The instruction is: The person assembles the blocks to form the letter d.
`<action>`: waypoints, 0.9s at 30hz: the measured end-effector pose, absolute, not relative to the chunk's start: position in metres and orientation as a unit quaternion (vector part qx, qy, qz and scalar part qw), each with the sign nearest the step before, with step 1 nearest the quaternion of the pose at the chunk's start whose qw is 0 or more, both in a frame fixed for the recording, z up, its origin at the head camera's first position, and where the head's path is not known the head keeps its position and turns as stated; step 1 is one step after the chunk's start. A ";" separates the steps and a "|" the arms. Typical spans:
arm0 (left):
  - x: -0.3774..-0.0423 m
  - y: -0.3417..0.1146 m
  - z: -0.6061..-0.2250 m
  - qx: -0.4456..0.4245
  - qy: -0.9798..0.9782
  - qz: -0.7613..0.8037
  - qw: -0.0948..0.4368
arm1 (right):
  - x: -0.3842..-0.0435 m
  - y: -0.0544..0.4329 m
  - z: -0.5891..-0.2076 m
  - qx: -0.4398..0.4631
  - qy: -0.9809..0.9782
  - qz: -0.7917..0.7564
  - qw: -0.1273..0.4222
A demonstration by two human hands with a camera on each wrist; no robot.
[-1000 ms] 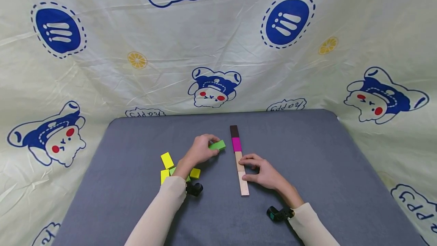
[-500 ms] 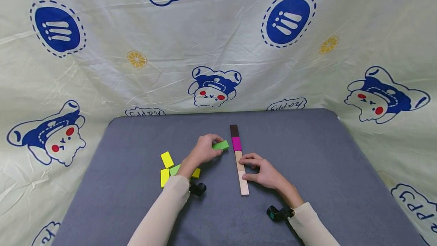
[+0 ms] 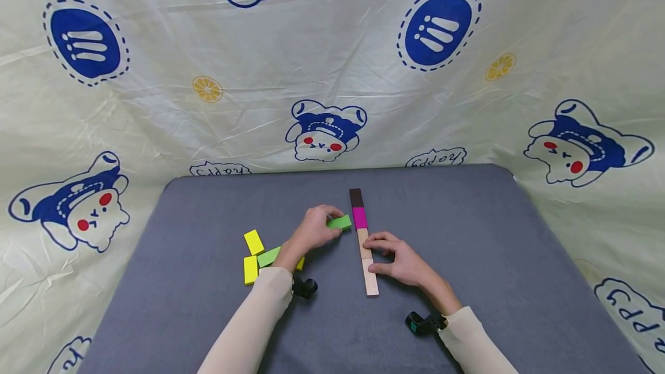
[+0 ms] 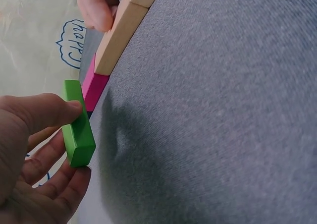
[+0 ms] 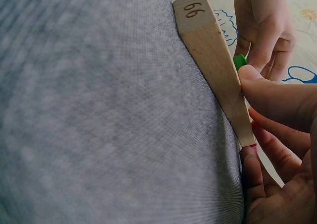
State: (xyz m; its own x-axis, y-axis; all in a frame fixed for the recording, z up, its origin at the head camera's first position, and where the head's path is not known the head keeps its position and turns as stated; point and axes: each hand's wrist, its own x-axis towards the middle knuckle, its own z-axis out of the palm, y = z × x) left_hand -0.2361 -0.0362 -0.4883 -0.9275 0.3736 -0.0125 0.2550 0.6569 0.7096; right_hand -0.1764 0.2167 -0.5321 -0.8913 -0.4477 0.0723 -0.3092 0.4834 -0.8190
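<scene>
My left hand (image 3: 315,228) pinches a green wooden block (image 4: 78,127) between thumb and fingers, held close to the left side of a row of blocks. The row runs away from me: two pale wood blocks, a magenta block (image 3: 359,218) and a dark brown block (image 3: 356,198) at the far end. My right hand (image 3: 400,260) rests along the row's right side, thumb on the nearer pale block (image 3: 372,284) and fingertips at the farther pale block (image 3: 362,236). Digits show on the near pale block's end in the right wrist view.
Left of the row lie yellow blocks (image 3: 254,242) and another green block (image 3: 268,257), partly hidden by my left wrist. All stand on a grey cloth-covered table (image 3: 447,206). A printed curtain (image 3: 332,51) hangs behind its far edge.
My left hand has moved a little to the right with the green block, closer to the magenta block. The right hand and the row stay in place.
</scene>
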 end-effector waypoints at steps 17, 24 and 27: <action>-0.236 -0.028 -0.493 0.198 0.914 0.345 0.078 | -0.175 0.216 -0.528 -0.222 0.858 -0.457 0.080; -0.237 -0.026 -0.497 0.218 0.914 0.335 0.071 | -0.175 0.216 -0.529 -0.223 0.857 -0.457 0.081; -0.238 -0.025 -0.499 0.223 0.915 0.329 0.071 | -0.176 0.216 -0.529 -0.224 0.857 -0.457 0.080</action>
